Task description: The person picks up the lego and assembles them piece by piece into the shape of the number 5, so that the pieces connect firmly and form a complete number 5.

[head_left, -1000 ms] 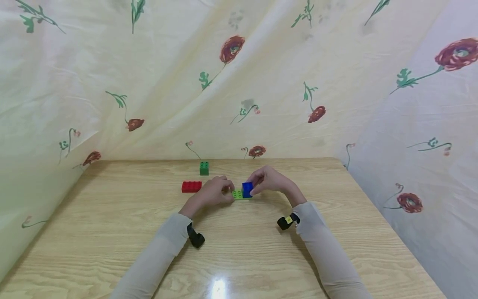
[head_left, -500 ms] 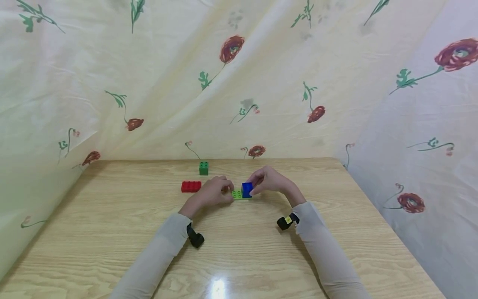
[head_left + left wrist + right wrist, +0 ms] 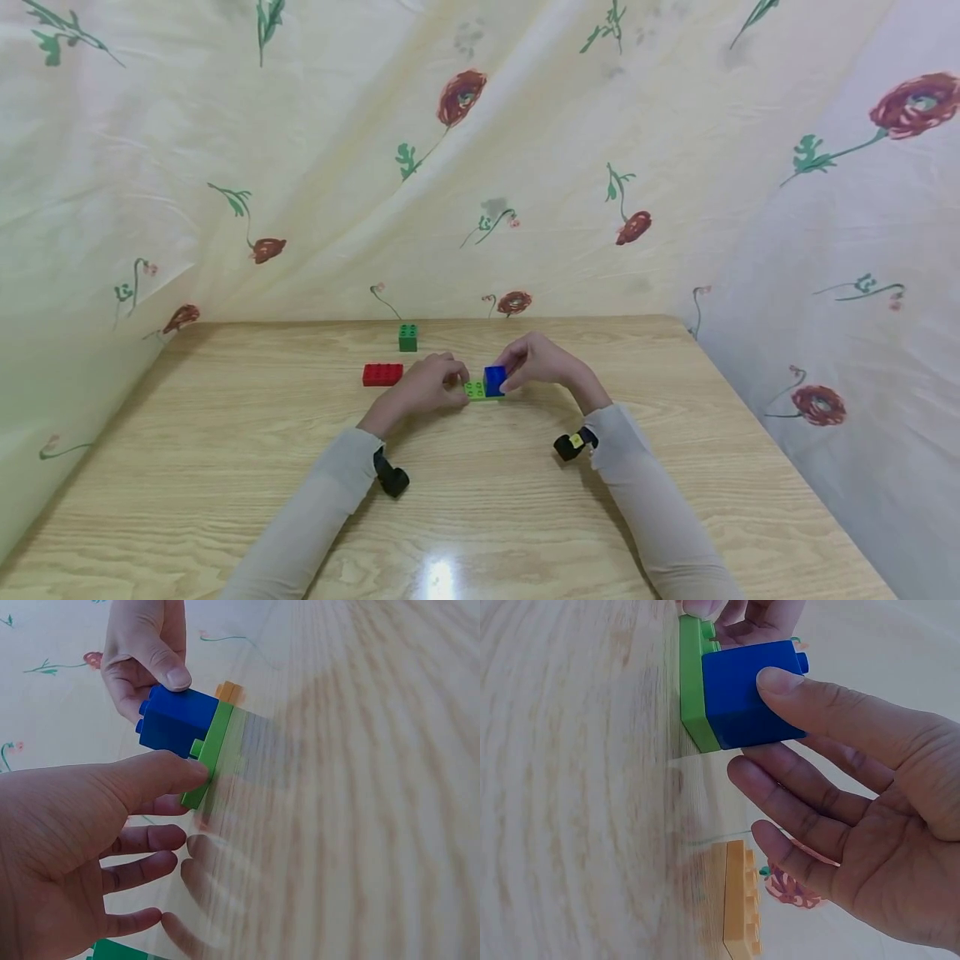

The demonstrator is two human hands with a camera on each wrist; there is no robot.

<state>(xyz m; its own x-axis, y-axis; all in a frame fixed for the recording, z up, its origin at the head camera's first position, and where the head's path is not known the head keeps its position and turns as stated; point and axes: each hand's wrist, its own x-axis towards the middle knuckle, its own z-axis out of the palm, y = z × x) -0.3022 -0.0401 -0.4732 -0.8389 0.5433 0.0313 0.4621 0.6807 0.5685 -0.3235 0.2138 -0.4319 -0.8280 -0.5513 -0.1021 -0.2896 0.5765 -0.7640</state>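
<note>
A blue brick (image 3: 494,381) sits on the right half of a thin light-green brick (image 3: 474,390) lying on the table; studs show on the left half. My left hand (image 3: 430,386) pinches that left end, its thumb on the side in the left wrist view and the other fingers spread loosely. With thumb and fingers, my right hand (image 3: 546,361) grips the blue brick (image 3: 750,694). In the right wrist view no gap shows between the blue brick and the light-green one (image 3: 694,690).
To the left of my left hand lies a red brick (image 3: 382,375), with a dark green brick (image 3: 407,337) behind it. An orange brick (image 3: 739,900) lies beyond my right hand, hidden from the head view. A flowered cloth (image 3: 337,167) hangs behind the wooden table (image 3: 480,500).
</note>
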